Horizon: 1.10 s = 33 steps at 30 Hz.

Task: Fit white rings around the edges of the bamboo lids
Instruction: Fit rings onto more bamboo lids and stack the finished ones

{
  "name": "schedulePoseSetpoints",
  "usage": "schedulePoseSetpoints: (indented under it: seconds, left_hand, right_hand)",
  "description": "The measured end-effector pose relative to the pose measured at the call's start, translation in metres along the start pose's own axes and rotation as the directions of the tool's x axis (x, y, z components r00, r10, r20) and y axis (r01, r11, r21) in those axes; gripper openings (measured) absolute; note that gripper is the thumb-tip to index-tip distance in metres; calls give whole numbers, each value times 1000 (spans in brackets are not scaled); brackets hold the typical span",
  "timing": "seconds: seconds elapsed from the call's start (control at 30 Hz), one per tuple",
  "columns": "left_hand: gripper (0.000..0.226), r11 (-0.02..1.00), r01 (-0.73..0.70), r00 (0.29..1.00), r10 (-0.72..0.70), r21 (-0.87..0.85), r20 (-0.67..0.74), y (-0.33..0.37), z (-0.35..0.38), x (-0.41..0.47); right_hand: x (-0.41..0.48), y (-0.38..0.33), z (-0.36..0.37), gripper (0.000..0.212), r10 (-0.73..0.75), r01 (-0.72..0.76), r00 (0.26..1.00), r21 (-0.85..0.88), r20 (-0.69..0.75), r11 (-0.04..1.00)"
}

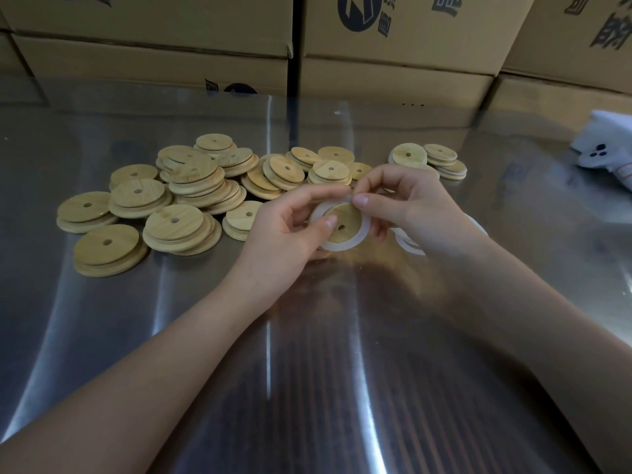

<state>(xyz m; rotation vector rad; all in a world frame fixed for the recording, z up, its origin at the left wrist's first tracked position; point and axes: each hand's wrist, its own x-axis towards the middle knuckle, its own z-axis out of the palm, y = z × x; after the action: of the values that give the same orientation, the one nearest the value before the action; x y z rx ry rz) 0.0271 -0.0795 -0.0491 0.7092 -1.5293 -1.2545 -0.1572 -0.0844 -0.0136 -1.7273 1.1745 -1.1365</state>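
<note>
My left hand (287,230) grips a round bamboo lid (345,223) with a small hole, held just above the steel table, thumb pressing on its face. A white ring (357,241) lies around most of the lid's edge. My right hand (407,203) pinches the ring at the lid's top edge between thumb and forefinger. Several loose white rings (408,246) lie on the table under my right wrist, partly hidden. A heap of bare bamboo lids (191,196) spreads to the left and behind my hands.
A small stack of lids with white rings fitted (441,160) sits at the back right. A white cloth glove (605,148) lies at the right edge. Cardboard boxes (393,63) line the back of the shiny steel table (307,371).
</note>
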Motion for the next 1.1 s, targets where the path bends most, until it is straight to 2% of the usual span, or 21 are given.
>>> schedulePoseSetpoints:
  seconds: [0.3, 0.5, 0.9, 1.1]
  left_hand:
    - [34, 998, -24, 999, 27, 53, -45, -1, -2, 0]
    - [28, 997, -25, 998, 30, 79, -61, -1, -1, 1]
    - [27, 996, -17, 996, 24, 90, -84, -1, -1, 0]
    - [30, 995, -9, 994, 19, 97, -108, 1, 0, 0]
  right_hand:
    - [1, -1, -2, 12, 41, -43, 998, 50, 51, 998]
    - [1, -1, -3, 9, 43, -43, 999, 7, 22, 999]
    - [1, 0, 2, 16, -4, 2, 1000, -75, -23, 997]
    - [1, -3, -2, 16, -9, 10, 1000, -108, 16, 994]
